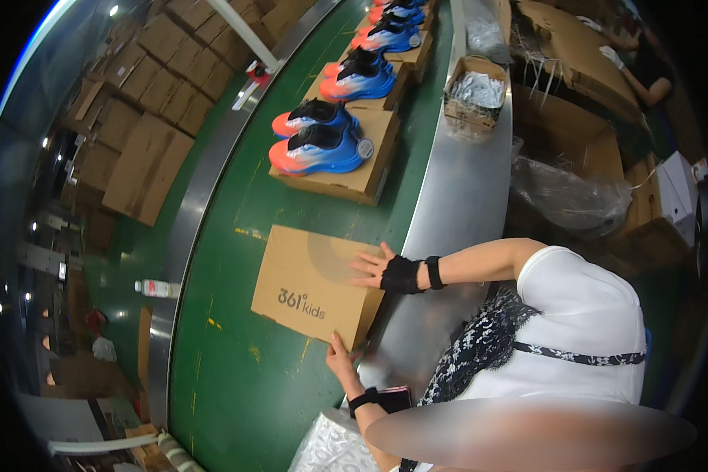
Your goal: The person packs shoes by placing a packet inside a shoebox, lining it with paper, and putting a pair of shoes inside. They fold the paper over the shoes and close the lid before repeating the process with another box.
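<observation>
- The box [303, 271], shut and brown with dark print, is seen on the green belt [232, 334], near its right edge.
- The right hand [374, 270], in a black wrist wrap, is laid on the lid with its fingers spread wide.
- The left hand [342, 358], with a black band at the wrist, is placed against the box's lower corner; whether the corner is gripped cannot be told.
- A pair of blue-and-orange shoes [316, 153] is set on another box [342, 185] farther up the belt; more pairs are lined up behind, toward its far end.
- A small carton [472, 118] of packets is stood on the metal ledge [456, 185] along the belt's right edge.
- A bottle [156, 289] is placed at the belt's left edge.
- A silver bag [334, 444] is located below the left hand, near the belt's lower right corner.
- A co-worker's gloved hand [612, 56] is noted at upper right.
</observation>
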`<move>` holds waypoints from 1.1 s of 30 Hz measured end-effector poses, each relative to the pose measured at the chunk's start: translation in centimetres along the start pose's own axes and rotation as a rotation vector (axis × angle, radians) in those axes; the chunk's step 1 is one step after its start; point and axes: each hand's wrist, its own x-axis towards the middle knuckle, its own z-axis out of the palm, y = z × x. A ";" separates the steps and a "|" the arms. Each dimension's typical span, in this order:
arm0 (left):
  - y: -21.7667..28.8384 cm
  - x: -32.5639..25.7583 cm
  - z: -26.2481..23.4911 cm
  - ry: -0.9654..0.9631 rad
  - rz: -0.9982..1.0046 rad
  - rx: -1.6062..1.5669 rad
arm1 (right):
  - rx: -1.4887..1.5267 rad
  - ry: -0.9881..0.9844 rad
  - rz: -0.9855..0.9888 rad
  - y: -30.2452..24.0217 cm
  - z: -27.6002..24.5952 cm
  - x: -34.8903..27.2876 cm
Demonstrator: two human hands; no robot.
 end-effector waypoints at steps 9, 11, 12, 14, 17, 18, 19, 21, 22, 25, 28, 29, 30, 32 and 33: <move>4.6 -4.9 0.8 -0.041 -0.012 -0.705 | 0.065 0.060 -0.245 -2.1 -7.3 4.5; 4.8 -7.4 0.0 0.087 0.077 -0.794 | 0.087 0.353 -0.452 -2.4 -9.0 5.4; 4.3 -8.8 -1.7 0.155 0.149 -0.817 | 0.098 0.355 -0.462 -2.2 -10.1 5.6; 3.6 -12.8 -5.0 0.212 0.253 -0.944 | 0.192 0.521 -0.490 0.0 -12.6 6.1; 0.7 -15.0 -9.3 0.316 0.282 -0.926 | 0.073 0.490 -0.413 6.9 -10.3 8.7; 0.1 -15.9 -10.4 0.349 0.300 -0.914 | 0.038 0.490 -0.411 10.1 -9.8 9.4; -0.6 -16.7 -11.5 0.385 0.316 -0.905 | -0.001 0.499 -0.365 12.4 -10.2 9.7; -1.8 -18.4 -13.8 0.451 0.343 -0.883 | -0.034 0.471 -0.276 17.0 -10.8 10.7; -2.2 -19.3 -14.9 0.477 0.352 -0.872 | -0.033 0.433 -0.231 19.1 -10.9 11.4; -2.3 -22.9 -18.7 0.562 0.373 -0.828 | -0.146 0.219 -0.093 20.3 -14.8 12.5; -3.2 -25.1 -20.5 0.631 0.394 -0.792 | -0.038 -0.215 0.048 22.1 -17.3 14.4; -3.5 -26.0 -21.0 0.655 0.399 -0.778 | 0.002 -0.266 0.014 22.5 -16.9 15.4; -3.2 -27.4 -21.6 0.676 0.401 -0.758 | 0.046 -0.319 -0.014 22.5 -16.8 16.1; -3.2 -30.7 -21.2 0.725 0.405 -0.722 | 0.070 -0.279 -0.044 22.0 -17.3 15.8; -3.4 -32.8 -20.2 0.752 0.408 -0.705 | 0.085 -0.230 -0.056 22.1 -17.3 15.2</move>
